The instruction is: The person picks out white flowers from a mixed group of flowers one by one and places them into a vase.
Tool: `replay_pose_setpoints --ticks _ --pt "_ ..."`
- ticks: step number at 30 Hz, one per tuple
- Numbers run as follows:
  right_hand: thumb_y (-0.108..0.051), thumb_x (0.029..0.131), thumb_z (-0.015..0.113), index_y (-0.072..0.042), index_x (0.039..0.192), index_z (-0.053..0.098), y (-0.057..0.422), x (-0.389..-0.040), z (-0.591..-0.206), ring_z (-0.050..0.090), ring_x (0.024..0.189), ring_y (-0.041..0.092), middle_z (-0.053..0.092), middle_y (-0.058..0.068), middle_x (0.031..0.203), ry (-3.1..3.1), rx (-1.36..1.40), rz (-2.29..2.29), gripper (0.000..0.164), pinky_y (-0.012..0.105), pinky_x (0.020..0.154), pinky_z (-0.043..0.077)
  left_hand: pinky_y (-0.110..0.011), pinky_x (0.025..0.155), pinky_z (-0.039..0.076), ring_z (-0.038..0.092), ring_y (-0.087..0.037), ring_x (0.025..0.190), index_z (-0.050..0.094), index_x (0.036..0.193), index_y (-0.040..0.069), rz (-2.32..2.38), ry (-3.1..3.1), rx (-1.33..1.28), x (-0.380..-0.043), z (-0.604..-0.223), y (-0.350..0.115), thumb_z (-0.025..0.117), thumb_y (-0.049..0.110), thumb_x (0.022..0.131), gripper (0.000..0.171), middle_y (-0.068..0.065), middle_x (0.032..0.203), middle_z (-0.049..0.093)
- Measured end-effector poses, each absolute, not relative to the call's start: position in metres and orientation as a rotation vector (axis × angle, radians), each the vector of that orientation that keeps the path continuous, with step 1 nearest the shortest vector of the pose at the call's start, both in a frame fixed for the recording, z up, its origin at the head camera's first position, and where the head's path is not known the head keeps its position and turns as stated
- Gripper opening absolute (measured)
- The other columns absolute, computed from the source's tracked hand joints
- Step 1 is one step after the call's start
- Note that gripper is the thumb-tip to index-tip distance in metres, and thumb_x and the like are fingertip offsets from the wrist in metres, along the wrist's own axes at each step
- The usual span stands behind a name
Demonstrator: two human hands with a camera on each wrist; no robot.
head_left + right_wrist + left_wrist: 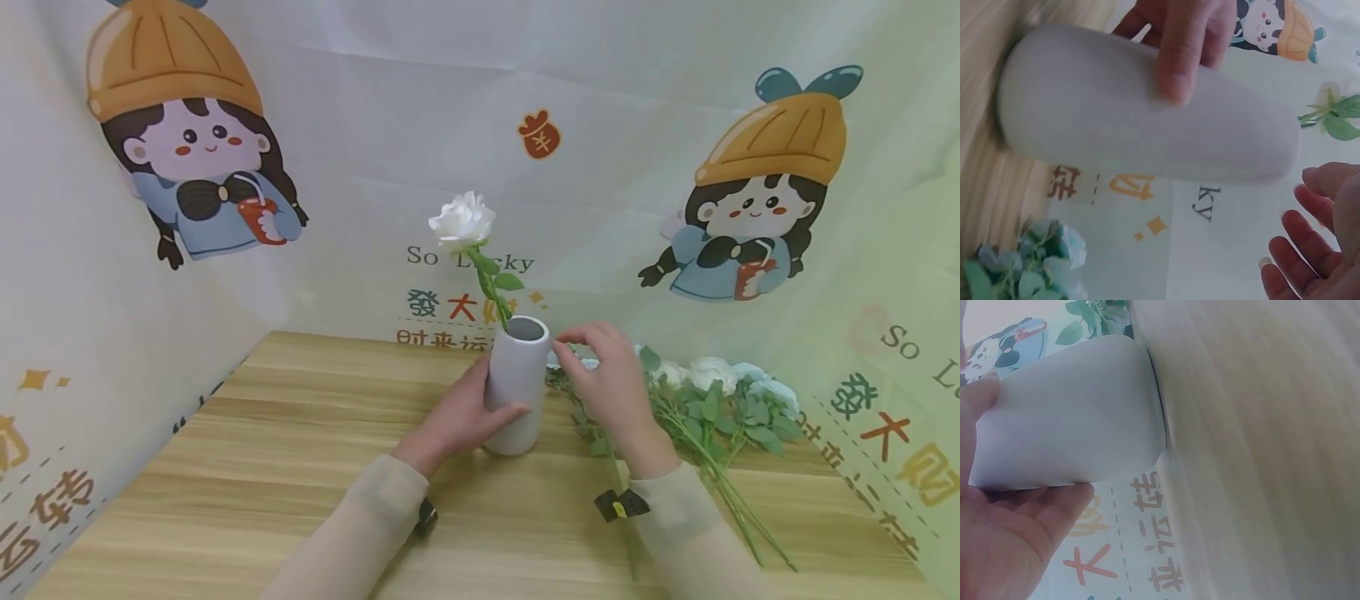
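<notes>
A white vase (pixel 516 400) stands upright on the wooden table. My left hand (pixel 467 414) holds it round the side, thumb across the front; the left wrist view shows the fingers (pixel 1063 509) along the vase wall. One white artificial rose (pixel 462 221) with green leaves rises from the vase mouth and leans to the left. Just right of the rim, my right hand (pixel 609 385) hovers with loosely bent fingers. In the right wrist view those fingers (pixel 1307 244) hold nothing and stay apart from the vase (pixel 1141 112).
Several flowers with white and pale blue heads (pixel 712 379) and green stems lie on the right of the wooden table (pixel 285 467), partly behind my right arm. A printed cloth backdrop (pixel 360 133) surrounds the table at the back and sides.
</notes>
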State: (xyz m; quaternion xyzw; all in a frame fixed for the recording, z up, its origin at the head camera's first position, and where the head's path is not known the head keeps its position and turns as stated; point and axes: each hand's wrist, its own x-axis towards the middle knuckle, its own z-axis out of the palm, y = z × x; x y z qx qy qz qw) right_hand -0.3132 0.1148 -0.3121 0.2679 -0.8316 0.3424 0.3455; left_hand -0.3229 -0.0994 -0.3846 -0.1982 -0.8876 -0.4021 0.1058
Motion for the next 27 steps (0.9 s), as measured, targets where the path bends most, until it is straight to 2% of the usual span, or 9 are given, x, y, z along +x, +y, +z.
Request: replay_pose_setpoints --ticks 10,16,23,27 --pt "-0.02 0.097 0.067 -0.004 0.112 0.069 0.169 -0.323 -0.322 0.053 0.107 0.028 0.065 0.011 0.112 -2.336 0.602 0.767 0.021 0.054 0.092 0.045 -0.045 0.097 0.047 0.051 -0.02 0.113 0.029 0.15 0.009 -1.204 -2.624 -0.553 -0.322 -0.385 -0.098 0.075 0.052 0.084 0.091 -0.009 0.132 0.05" --pt "-0.023 0.1 0.062 -0.005 0.114 0.067 0.21 -0.325 -0.318 0.055 0.105 0.033 0.064 0.015 0.114 -2.508 0.503 0.633 0.024 0.057 0.086 0.047 -0.045 0.097 0.047 0.051 -0.019 0.113 0.029 0.15 0.01 -1.208 -2.624 -0.555 -0.322 -0.384 -0.097 0.076 0.05 0.085 0.091 -0.008 0.132 0.05" --pt "-0.017 0.097 0.061 0.002 0.111 0.067 0.24 -0.325 -0.319 0.058 0.097 0.038 0.064 0.022 0.109 -2.751 0.467 0.462 0.024 0.058 0.08 0.05 -0.045 0.098 0.047 0.051 -0.019 0.114 0.028 0.151 0.01 -1.21 -2.634 -0.55 -0.321 -0.383 -0.097 0.076 0.05 0.085 0.091 -0.009 0.133 0.05" --pt "-0.017 0.096 0.06 0.005 0.112 0.065 0.251 -0.324 -0.323 0.06 0.095 0.038 0.066 0.022 0.107 -2.945 0.387 0.412 0.027 0.058 0.077 0.052 -0.046 0.098 0.046 0.051 -0.021 0.115 0.027 0.151 0.009 -1.214 -2.642 -0.545 -0.32 -0.383 -0.097 0.075 0.05 0.085 0.091 -0.01 0.134 0.049"
